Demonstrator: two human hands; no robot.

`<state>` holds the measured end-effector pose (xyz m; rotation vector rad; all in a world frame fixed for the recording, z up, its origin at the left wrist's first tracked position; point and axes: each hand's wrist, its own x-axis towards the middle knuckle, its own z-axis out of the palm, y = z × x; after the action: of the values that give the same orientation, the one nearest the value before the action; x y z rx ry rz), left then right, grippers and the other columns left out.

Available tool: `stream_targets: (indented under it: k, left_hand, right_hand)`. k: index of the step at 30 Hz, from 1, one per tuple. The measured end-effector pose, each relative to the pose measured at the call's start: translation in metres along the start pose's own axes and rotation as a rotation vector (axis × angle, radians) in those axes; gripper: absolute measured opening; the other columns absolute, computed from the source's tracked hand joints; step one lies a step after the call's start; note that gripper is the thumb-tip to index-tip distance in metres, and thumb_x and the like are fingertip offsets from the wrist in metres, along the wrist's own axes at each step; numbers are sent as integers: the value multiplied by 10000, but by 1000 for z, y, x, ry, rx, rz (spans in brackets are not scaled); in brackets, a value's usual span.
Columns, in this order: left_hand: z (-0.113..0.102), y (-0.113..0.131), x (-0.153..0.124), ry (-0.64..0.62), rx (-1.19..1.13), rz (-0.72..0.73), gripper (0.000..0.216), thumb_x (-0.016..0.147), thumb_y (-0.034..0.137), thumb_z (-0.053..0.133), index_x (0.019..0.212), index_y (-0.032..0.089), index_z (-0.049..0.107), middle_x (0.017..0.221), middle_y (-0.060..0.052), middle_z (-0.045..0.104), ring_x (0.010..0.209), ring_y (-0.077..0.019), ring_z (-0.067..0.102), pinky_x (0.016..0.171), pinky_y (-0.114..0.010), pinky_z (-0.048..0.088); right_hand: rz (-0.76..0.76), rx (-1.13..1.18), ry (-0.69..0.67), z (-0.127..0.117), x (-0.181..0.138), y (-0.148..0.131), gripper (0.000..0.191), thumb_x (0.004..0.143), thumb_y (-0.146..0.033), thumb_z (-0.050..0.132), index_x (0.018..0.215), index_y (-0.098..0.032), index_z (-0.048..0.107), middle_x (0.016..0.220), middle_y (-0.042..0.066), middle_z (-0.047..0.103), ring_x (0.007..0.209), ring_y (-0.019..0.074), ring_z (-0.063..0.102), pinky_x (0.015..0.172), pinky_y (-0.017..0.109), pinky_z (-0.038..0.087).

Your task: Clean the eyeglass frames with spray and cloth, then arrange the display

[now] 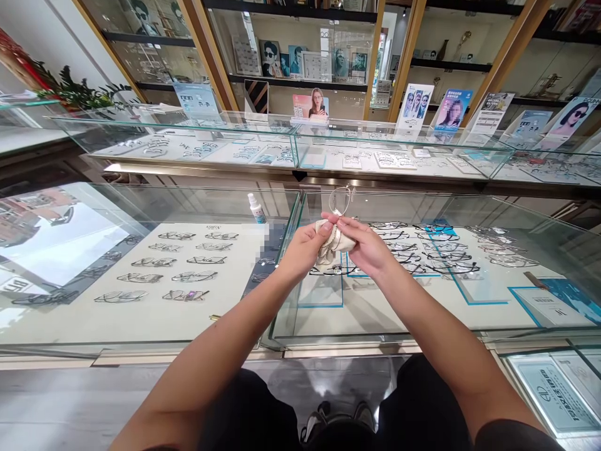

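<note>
Both my hands meet above the glass display case, in the middle of the head view. My left hand (303, 249) has its fingers closed on a crumpled cream cloth (334, 245). My right hand (369, 245) pinches the same cloth from the other side, thumbs close together. From the top of the cloth sticks out a pair of glasses (339, 212) with a thin, round rim; one lens shows, and the rest is hidden by cloth and fingers.
Below lies a glass case (277, 335) with rows of eyeglasses (195, 259) inside. A white spray bottle (256, 208) stands behind the hands, to the left. Across the aisle runs another glass case (225, 125) with advertising cards on top. Wall shelves rise beyond it.
</note>
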<state>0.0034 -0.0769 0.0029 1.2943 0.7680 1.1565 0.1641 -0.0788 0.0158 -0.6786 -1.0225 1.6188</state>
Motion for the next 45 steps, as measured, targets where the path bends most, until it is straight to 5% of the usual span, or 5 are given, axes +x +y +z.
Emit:
stream_targets:
  k: [13,21,27,36,45]
  left_hand:
    - [-2,2,2,58,19,51,501,788,617,904,801,152,720,655,21,574,567,-74,435,549,-231,300]
    - [-2,4,2,8,-13,-19,524,707,553,972,966,143,775,819,-34,725,685,-129,614,615,-245,444]
    - [-10,4,4,-104,66,-62,538,722,482,969,1078,135,763,806,-15,690,631,-104,549,581,-235,386]
    - [-9,0,6,-86,226,86,604,844,560,865,1250,133,733,919,-48,743,785,-156,616,738,-266,481]
    - [-7,-1,3,56,322,193,587,956,756,639,804,189,633,728,-10,635,723,-154,553,699,-273,451]
  right_hand:
    - [-42,-48,54,1,-1,3,352,725,-501,946,999,-285,899,1239,39,851,1264,279,720,1065,388,550]
    - [-74,-51,60,-5,5,9,274,744,-510,926,900,-289,888,1243,34,843,1149,244,740,944,343,581]
    - [-78,-43,99,-11,10,9,308,706,-509,944,890,-267,890,1128,44,858,1011,223,742,899,340,575]
    - [-53,-59,101,-10,9,8,382,680,-551,957,919,-260,899,1043,35,859,914,200,726,828,313,559]
    - [-126,-12,79,2,3,10,278,658,-504,971,767,-272,863,1101,36,870,1016,227,751,905,330,572]
